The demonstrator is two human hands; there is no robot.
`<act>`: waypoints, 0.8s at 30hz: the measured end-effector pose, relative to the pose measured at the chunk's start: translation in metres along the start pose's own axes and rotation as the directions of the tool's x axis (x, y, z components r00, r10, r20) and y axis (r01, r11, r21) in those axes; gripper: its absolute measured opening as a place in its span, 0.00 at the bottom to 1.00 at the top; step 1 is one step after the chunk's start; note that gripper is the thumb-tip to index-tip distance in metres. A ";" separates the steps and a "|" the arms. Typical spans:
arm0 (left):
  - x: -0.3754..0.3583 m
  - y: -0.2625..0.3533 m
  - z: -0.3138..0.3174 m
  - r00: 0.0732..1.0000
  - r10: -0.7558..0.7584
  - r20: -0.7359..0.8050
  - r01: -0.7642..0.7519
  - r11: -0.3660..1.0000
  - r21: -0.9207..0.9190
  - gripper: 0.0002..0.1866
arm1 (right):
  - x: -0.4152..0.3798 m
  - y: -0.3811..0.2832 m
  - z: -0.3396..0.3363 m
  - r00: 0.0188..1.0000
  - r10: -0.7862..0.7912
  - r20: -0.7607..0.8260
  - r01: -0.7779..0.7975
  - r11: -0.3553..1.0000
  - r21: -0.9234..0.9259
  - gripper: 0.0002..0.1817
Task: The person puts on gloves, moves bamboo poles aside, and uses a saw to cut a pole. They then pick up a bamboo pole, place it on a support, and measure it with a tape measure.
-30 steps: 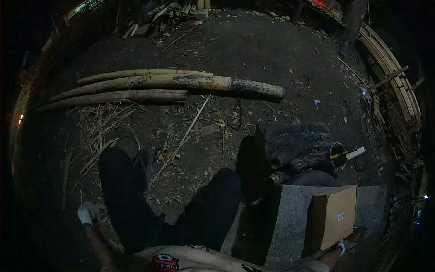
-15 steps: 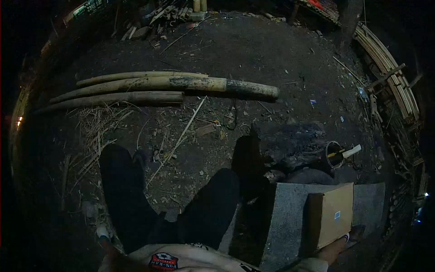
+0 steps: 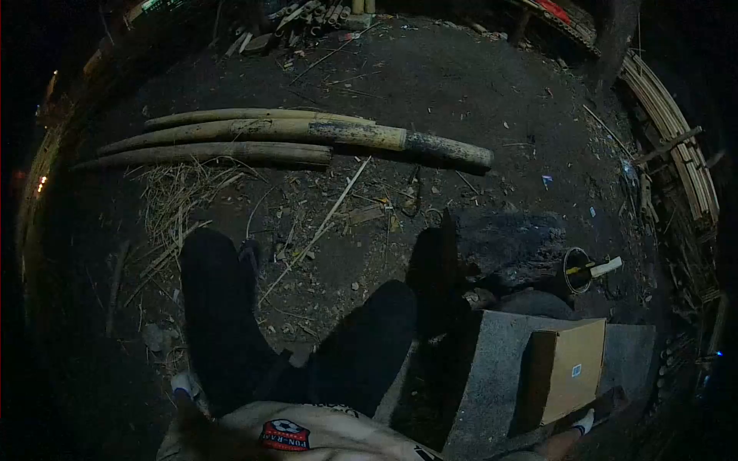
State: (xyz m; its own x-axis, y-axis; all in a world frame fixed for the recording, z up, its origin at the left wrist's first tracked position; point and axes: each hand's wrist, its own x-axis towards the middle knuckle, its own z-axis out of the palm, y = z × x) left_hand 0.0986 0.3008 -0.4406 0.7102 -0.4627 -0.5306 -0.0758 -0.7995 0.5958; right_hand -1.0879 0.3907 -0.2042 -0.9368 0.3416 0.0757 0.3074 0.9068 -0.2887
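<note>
Dark earth (image 3: 446, 84) surrounds me. My right hand (image 3: 584, 422) is just beside the near end of the cardboard box (image 3: 578, 357), my left hand (image 3: 184, 383) well apart; whether either's fingers are curled, I cannot tell. Lengthwise, the box runs away from me toward the grey slab's (image 3: 496, 349) far edge.

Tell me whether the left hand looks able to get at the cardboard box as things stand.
Probably not without reaching across: the left hand is low on the left, and both legs lie between it and the cardboard box on the right.
</note>
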 end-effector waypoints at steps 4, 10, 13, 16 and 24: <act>0.042 0.014 -0.013 0.861 0.479 0.172 -0.213 0.030 0.977 0.11 | 0.002 0.016 -0.025 0.995 -0.053 -0.081 0.054 0.999 0.004 0.33; 0.100 0.153 -0.007 0.754 0.649 -0.102 -0.509 0.675 0.534 0.16 | -0.002 0.033 -0.112 0.870 -0.326 -0.370 0.354 0.935 0.011 0.33; 0.010 0.341 0.041 0.670 0.694 -0.263 -0.733 0.674 -0.088 0.25 | -0.067 -0.001 -0.172 0.772 -0.458 -0.442 0.531 0.846 0.052 0.33; -0.117 0.507 0.104 0.638 0.751 -0.167 -0.731 0.523 -0.439 0.28 | -0.200 -0.073 -0.231 0.662 -0.594 -0.457 0.711 0.690 0.133 0.31; -0.291 0.640 0.274 -0.075 0.967 0.244 -0.918 0.028 -0.396 0.51 | -0.391 -0.193 -0.175 -0.340 -0.883 -0.325 0.930 -0.368 0.027 0.11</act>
State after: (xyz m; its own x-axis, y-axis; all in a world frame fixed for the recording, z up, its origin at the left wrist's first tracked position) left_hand -0.3487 -0.1815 -0.0701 -0.2975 -0.8316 0.4689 -0.3767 0.5536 0.7428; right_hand -0.7518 0.1257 -0.0112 0.1012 -0.8359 0.5394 -0.9884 -0.0227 0.1503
